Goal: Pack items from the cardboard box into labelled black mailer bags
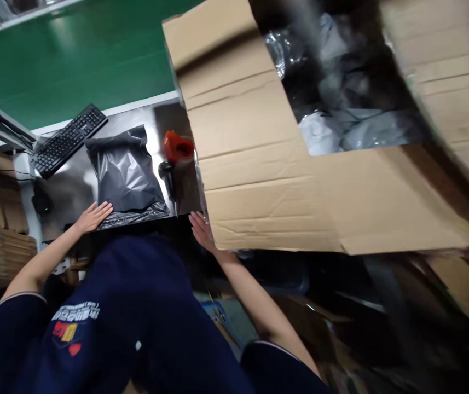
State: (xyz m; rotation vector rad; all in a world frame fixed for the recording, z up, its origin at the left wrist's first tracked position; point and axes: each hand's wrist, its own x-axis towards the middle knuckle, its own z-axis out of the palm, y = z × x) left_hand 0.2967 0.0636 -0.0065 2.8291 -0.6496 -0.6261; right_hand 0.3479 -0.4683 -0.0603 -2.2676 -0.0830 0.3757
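My left hand [93, 216] lies flat with fingers stretched out on the near edge of a dark grey plastic mailer bag [124, 171] on the grey table [74, 186]. My right hand [202, 230] is open too, fingers spread, resting at the table's near edge against the lower corner of a large open cardboard box [259, 164]. Neither hand holds anything. Inside the box lie several grey and clear plastic-wrapped packages [341, 126], blurred by motion.
A black keyboard [68, 139] sits at the table's far left, with a black mouse [42, 203] nearer. A red and black handheld device [174, 156] stands between the bag and the box. Stacked flat cardboard [0, 246] is at the left. Green floor [74, 60] lies beyond.
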